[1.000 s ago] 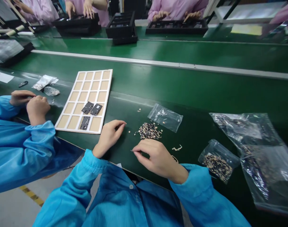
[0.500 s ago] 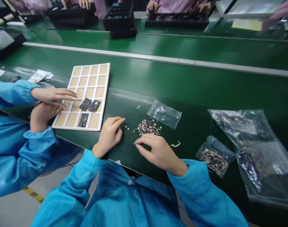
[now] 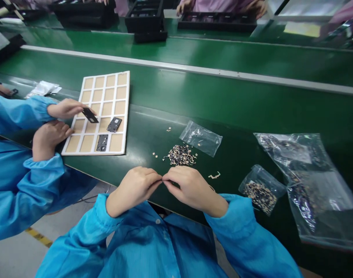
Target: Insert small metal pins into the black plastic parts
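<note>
My left hand (image 3: pixel 138 187) and my right hand (image 3: pixel 188 184) meet at the fingertips, just in front of a pile of small black and tan parts (image 3: pixel 182 155). Both are closed in a pinch. Whatever lies between the fingertips is too small and too covered to make out. Behind the pile is a clear zip bag (image 3: pixel 201 138), nearly flat. A loose tan strip-like part (image 3: pixel 214 175) lies to the right of the pile, and a few tiny tan bits (image 3: pixel 155 155) lie to its left.
A co-worker's hand (image 3: pixel 67 108) at left lifts a dark flat module (image 3: pixel 90 115) over a white gridded tray (image 3: pixel 124 116), where two more modules lie. At right are a small bag of parts (image 3: pixel 260 193) and a larger clear bag (image 3: pixel 324 200). A pale rail (image 3: pixel 193 68) crosses the green bench.
My left hand has moved right and down to meet my right hand, its fingers now pinched. The co-worker has picked one module up from the tray.
</note>
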`<state>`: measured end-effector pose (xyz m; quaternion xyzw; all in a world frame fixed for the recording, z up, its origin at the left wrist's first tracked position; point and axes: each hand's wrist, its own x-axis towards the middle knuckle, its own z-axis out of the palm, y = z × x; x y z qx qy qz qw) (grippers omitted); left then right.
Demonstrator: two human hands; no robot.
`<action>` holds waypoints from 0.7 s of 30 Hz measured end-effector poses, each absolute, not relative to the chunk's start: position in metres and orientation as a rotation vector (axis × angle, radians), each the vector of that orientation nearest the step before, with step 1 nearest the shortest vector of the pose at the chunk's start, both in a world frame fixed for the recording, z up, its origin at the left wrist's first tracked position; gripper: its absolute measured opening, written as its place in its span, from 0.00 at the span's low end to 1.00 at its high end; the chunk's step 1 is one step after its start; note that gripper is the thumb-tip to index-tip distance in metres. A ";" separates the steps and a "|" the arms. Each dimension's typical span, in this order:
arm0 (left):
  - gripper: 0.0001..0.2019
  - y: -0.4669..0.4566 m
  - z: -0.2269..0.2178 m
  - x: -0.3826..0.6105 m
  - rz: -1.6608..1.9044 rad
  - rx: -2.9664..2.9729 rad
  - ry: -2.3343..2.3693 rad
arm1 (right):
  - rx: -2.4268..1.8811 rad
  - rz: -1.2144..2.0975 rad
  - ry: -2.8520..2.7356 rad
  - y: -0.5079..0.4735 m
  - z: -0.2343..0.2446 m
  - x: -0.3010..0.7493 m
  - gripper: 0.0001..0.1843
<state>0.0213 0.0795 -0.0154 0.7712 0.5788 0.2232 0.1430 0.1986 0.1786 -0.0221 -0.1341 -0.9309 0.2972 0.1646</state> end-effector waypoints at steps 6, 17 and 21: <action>0.08 0.074 -0.010 0.025 0.922 1.849 1.682 | -0.491 1.190 -2.432 0.184 -0.016 0.198 0.07; 0.06 0.066 -0.018 0.027 1.124 1.533 1.653 | -0.577 1.516 -2.264 0.190 -0.015 0.196 0.06; 0.09 0.067 -0.019 0.026 1.081 1.484 1.556 | -0.534 1.371 -2.349 0.190 -0.015 0.197 0.06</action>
